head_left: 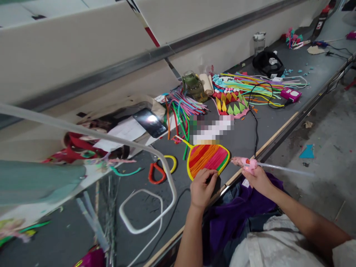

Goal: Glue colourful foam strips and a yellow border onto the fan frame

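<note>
My left hand (202, 187) rests at the near edge of a striped pipe-cleaner panel (207, 157), thumb and fingers pinched on its yellow rim. Red, orange, pink and green strands fill the rounded panel, and a yellow stem sticks out at its upper left. In my right hand (258, 180) is a pink hot glue gun (249, 163), its nozzle pointing left, close to the panel's right edge. A long clear glue stick (286, 169) protrudes from the gun's back. Left of the panel lie two loops, orange (156, 173) and yellow (174, 163), that look like scissor handles.
Bundles of coloured pipe cleaners (189, 102), a paper-pointed crown (233, 105), a glass jug (193, 87) and a phone (150, 121) lie behind. A white bent tube (169, 185) arches across the left. A black cord (256, 129) runs near the table's wooden edge (267, 137).
</note>
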Demonstrator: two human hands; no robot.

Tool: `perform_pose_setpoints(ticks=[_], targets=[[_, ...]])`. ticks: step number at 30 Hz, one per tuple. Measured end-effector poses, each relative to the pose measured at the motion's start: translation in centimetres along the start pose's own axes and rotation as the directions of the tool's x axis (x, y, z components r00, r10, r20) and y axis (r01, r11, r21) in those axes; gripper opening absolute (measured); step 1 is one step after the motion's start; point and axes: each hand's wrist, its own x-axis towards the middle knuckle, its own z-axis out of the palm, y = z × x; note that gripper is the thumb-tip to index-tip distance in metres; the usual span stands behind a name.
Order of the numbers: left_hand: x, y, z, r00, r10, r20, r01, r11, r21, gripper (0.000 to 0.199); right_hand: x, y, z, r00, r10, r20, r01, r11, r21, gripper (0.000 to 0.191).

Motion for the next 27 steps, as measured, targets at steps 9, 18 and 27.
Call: perform_pose_setpoints(ticks=[9, 18, 27], targets=[[0.08, 0.10, -0.09, 1.000, -0.003, 0.002, 0.003, 1.000, 0.011, 0.019, -0.04, 0.41, 0.13, 0.999, 0.049, -0.020, -0.049, 0.998, -0.028, 0.038], [-0.01, -0.14, 0.00, 1.000, -0.001, -0.002, 0.001, 1.000, 0.011, 0.017, 0.09, 0.44, 0.07, 0.998, 0.043, -0.036, -0.044, 0.999, -0.009, 0.040], [0.00, -0.14, 0.02, 1.000, 0.009, -0.002, -0.009, 1.000, 0.001, 0.016, 0.54, 0.42, -0.10, 0.999, 0.024, -0.034, -0.022, 0.999, 0.042, 0.037]])
